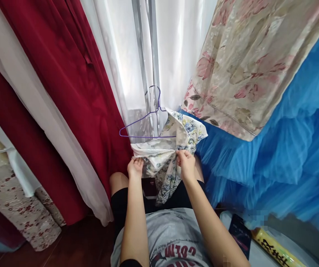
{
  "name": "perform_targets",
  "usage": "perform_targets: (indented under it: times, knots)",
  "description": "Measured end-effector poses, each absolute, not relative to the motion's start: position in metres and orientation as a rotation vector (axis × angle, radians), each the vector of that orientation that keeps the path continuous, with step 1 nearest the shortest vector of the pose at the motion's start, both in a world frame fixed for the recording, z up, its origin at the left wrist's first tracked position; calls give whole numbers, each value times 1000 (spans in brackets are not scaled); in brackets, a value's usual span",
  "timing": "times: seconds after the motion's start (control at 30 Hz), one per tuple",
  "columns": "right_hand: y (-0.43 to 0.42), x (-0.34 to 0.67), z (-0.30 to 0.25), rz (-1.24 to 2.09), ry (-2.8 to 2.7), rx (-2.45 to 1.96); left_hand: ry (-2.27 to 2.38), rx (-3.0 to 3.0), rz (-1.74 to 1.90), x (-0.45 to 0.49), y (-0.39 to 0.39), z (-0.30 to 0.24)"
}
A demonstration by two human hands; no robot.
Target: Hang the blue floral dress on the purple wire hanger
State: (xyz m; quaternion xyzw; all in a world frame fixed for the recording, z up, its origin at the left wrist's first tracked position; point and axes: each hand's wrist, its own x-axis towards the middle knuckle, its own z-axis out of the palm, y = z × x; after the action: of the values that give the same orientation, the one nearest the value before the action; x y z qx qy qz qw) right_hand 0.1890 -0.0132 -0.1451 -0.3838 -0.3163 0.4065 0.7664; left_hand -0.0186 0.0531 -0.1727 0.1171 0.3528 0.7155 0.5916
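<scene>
A white garment with a blue flower print (167, 148) hangs partly over a purple wire hanger (145, 124). The hanger's hook rests near a metal window bar (153, 74). My left hand (135, 167) pinches the garment's lower left edge, fingers closed on the cloth. My right hand (185, 162) grips a bunched fold of the same garment at its middle. The rest of the cloth droops down over my knees.
A dark red curtain (72, 85) and white sheer curtain hang at the left. A flowered bedcover (248, 63) and blue frilled bed skirt (282, 155) fill the right. A dark phone (240, 233) and a yellow box (276, 250) lie at the lower right.
</scene>
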Motion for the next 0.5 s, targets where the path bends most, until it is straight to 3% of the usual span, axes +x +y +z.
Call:
perform_targets:
  times: [0.17,0.33,0.5]
  knots:
    - [0,227,-169,889,-422,-868,849,559,1635,6,34,-166]
    - [-8,225,-178,702,-318,-864,934,1464,1772,26,12,-131]
    - [-8,218,-156,763,-714,-904,783,1815,1655,56,-18,-103]
